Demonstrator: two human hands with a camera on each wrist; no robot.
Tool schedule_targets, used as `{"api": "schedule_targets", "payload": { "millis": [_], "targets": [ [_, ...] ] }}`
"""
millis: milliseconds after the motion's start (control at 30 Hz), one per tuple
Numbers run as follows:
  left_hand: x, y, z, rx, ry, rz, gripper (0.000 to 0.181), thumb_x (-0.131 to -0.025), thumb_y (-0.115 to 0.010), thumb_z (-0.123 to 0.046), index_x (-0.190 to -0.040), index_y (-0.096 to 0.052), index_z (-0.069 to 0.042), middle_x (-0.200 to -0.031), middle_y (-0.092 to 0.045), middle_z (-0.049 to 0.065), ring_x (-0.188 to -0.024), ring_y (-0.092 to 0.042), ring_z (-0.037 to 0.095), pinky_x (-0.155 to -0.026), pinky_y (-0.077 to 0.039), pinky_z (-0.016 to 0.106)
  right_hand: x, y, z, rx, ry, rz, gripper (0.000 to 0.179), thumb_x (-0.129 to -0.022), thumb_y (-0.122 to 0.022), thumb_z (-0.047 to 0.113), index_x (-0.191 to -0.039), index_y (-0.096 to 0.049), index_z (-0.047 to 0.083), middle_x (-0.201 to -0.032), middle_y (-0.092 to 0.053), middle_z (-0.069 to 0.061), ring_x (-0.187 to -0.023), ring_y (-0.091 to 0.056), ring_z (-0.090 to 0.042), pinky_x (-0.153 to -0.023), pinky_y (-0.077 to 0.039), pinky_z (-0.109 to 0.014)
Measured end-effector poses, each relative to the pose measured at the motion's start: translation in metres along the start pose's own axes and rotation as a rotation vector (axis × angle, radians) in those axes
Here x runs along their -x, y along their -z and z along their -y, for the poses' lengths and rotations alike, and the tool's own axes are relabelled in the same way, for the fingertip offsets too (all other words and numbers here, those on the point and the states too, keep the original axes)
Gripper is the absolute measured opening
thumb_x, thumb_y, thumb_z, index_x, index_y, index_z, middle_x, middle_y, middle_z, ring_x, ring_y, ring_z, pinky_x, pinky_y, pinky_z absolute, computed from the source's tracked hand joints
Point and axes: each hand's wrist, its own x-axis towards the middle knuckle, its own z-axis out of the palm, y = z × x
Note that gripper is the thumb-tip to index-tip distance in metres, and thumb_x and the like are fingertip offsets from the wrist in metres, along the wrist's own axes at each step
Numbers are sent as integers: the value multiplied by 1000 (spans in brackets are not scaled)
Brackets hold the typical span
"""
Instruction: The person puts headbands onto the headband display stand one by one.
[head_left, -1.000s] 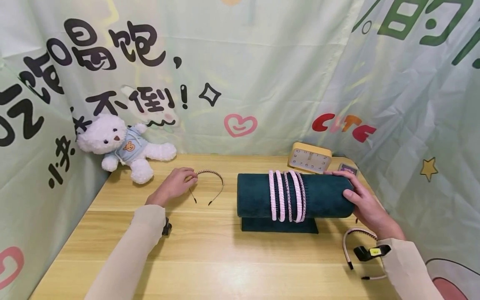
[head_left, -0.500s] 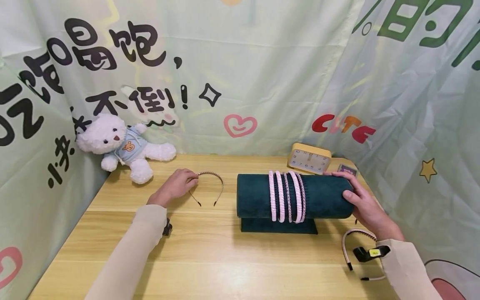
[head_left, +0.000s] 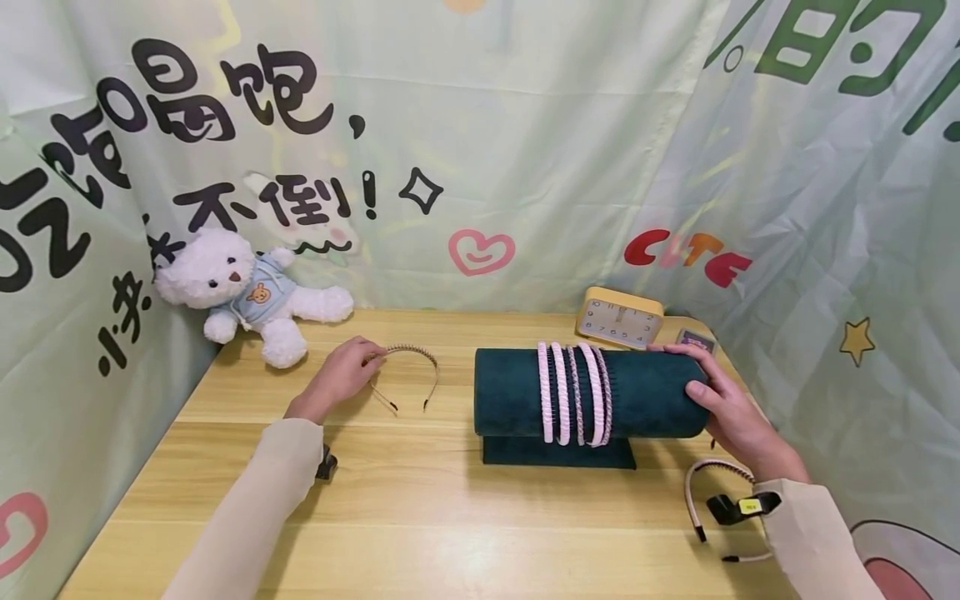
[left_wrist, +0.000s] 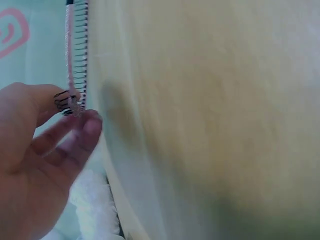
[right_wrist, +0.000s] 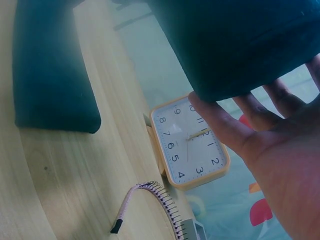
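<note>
My left hand [head_left: 341,375] pinches a thin toothed headband [head_left: 434,364] at one side of its arch, left of the stand. In the left wrist view, the thumb and fingertips meet on that pinkish headband [left_wrist: 70,47], its row of dark teeth showing. The dark green velvet headband stand [head_left: 510,392] is a padded roll on a flat base. Several pink and braided headbands [head_left: 561,400] ring its middle. My right hand [head_left: 738,417] holds the roll's right end, thumb on the near side and fingers over the far side. In the right wrist view, the fingertips pass behind the roll [right_wrist: 240,50].
Beneath my right wrist lies another headband [head_left: 691,496]. A yellow clock [head_left: 619,316] and a small grey device [head_left: 696,338] stand behind the roll. A white teddy bear [head_left: 258,292] sits at the back left. Printed cloth [head_left: 525,150] encloses the wooden table [head_left: 420,517].
My left hand and the pinched headband have shifted slightly left, and the headband has turned a little, its ends moving. The right hand and the stand stay in place.
</note>
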Motion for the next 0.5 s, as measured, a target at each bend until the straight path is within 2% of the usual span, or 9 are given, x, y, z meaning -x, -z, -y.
{"api": "schedule_targets", "payload": {
  "millis": [167,267,500],
  "targets": [
    [4,7,-2,114,61,76,33,-115,-54,-14,-142,-70,-5,-148,-65,24,-130,-66,44,-102,-58,57,0,0,0,-2,-8,-4,50,-118,-36,17,-167,-35,16,-166,-45,7,-135,-53,-9,-102,-58,-26],
    [6,11,-4,165,87,98,35,-117,-51,-17,-144,-69,-7,-151,-65,22,-133,-65,44,-100,-58,54,0,0,0,1,-14,-6,50,-118,-36,18,-168,-35,17,-167,-44,7,-135,-53,-9,-102,-58,-26],
    [11,15,-3,283,83,147,33,-115,-52,-12,-141,-70,-2,-141,-70,24,-110,-73,32,-84,-60,38,0,1,-1,3,-11,-4,49,-118,-36,17,-167,-36,19,-166,-44,7,-135,-53,-9,-102,-58,-26]
  ]
}}
